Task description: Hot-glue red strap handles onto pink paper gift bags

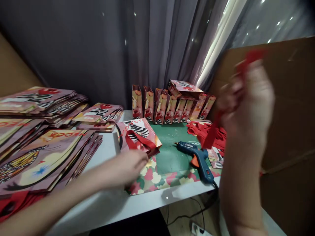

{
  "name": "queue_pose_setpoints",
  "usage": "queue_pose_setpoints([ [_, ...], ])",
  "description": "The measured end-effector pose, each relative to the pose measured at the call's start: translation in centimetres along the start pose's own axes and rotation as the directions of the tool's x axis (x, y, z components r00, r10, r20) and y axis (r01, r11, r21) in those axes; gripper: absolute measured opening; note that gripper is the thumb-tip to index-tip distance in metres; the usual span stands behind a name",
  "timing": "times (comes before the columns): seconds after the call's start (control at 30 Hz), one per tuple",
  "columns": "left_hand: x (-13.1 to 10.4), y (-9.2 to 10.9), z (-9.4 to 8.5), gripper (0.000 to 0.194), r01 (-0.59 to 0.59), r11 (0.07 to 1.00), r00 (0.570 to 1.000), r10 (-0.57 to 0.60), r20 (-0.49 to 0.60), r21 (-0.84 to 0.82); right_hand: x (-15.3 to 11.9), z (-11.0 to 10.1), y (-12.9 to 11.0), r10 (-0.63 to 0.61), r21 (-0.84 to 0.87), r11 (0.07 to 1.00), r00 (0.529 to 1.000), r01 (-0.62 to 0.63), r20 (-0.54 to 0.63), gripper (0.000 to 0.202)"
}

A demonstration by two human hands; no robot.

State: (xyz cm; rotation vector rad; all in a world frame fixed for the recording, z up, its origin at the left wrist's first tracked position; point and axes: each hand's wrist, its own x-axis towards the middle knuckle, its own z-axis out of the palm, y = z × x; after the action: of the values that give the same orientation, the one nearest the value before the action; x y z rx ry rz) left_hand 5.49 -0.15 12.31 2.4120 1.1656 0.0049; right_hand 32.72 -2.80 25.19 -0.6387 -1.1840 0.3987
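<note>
A small printed paper bag [147, 131] with a zebra pattern lies on the green board [169, 157], a loop of red ribbon [145, 141] at its mouth. My left hand [131, 165] is at the near edge of this bag, fingers curled onto it; the fingertips are partly hidden. Raised high on the right, my right hand [248, 95] is smeared by motion. A strip of red ribbon [211, 134] hangs from its closed fingers. Below and left of that hand, a blue glue gun [194, 154] with an orange trigger rests on the board, nozzle pointing left.
Several folded bags [46, 154] are stacked on the left of the white table [105, 203]. A row of standing bags [159, 106] lines the back, one lying on top. Red ribbons [211, 132] are heaped at right beside a cardboard panel [290, 131]. Cables [184, 216] run below.
</note>
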Motion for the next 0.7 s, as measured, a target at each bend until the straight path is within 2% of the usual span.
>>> queue_pose_setpoints([
  [0.03, -0.5, 1.1, 1.9, 0.031, 0.022, 0.995, 0.999, -0.026, 0.048, 0.095, -2.1, 1.6, 1.5, 0.162, 0.073, 0.982, 0.978, -0.172, 0.128, 0.021],
  [0.07, -0.6, 1.7, 3.8, 0.041, 0.036, 0.976, 0.998, -0.048, 0.048, 0.215, -4.2, 2.9, 3.3, 0.378, 0.042, 0.914, 0.882, -0.405, 0.282, 0.02],
  [0.1, -0.3, 1.9, 5.3, 0.052, 0.052, 0.943, 0.996, -0.072, 0.051, 0.33, -6.2, 3.9, 5.2, 0.533, -0.025, 0.818, 0.741, -0.575, 0.408, 0.024],
  [0.13, 0.1, 1.8, 6.6, 0.057, 0.082, 0.905, 0.994, -0.103, 0.029, 0.418, -8.1, 4.6, 7.1, 0.627, -0.102, 0.731, 0.605, -0.675, 0.491, 0.029],
  [0.17, 0.7, 1.4, 7.4, 0.057, 0.107, 0.874, 0.993, -0.116, -0.009, 0.473, -9.8, 4.9, 8.8, 0.684, -0.177, 0.664, 0.495, -0.726, 0.535, 0.033],
  [0.23, 2.0, 0.2, 8.2, 0.051, 0.159, 0.847, 0.987, -0.139, -0.078, 0.507, -12.9, 5.0, 11.9, 0.781, -0.325, 0.538, 0.314, -0.778, 0.54, 0.033],
  [0.27, 2.4, -0.4, 8.3, 0.05, 0.186, 0.842, 0.982, -0.151, -0.11, 0.507, -14.1, 4.9, 13.0, 0.814, -0.398, 0.481, 0.23, -0.781, 0.534, 0.031],
  [0.3, 2.8, -0.9, 8.2, 0.051, 0.212, 0.839, 0.977, -0.165, -0.137, 0.501, -15.2, 4.7, 14.0, 0.845, -0.451, 0.429, 0.171, -0.783, 0.506, 0.028],
  [0.33, 3.2, -1.3, 8.1, 0.052, 0.237, 0.838, 0.971, -0.18, -0.159, 0.492, -16.0, 4.6, 14.8, 0.875, -0.491, 0.388, 0.144, -0.78, 0.463, 0.026],
  [0.4, 3.7, -2.1, 7.9, 0.052, 0.281, 0.839, 0.958, -0.214, -0.191, 0.466, -16.9, 4.7, 16.2, 0.915, -0.536, 0.345, 0.149, -0.77, 0.374, 0.023],
  [0.47, 4.2, -2.8, 7.6, 0.046, 0.309, 0.852, 0.949, -0.248, -0.194, 0.423, -17.0, 5.0, 17.3, 0.929, -0.55, 0.342, 0.186, -0.762, 0.321, 0.023],
  [0.57, 5.1, -3.9, 7.0, 0.039, 0.34, 0.876, 0.937, -0.284, -0.203, 0.343, -15.9, 5.9, 19.0, 0.923, -0.548, 0.372, 0.234, -0.749, 0.306, 0.025],
  [0.7, 5.8, -5.7, 5.3, 0.034, 0.3, 0.936, 0.93, -0.242, -0.277, 0.187, -13.8, 6.9, 21.0, 0.898, -0.525, 0.428, 0.279, -0.736, 0.34, 0.023],
])
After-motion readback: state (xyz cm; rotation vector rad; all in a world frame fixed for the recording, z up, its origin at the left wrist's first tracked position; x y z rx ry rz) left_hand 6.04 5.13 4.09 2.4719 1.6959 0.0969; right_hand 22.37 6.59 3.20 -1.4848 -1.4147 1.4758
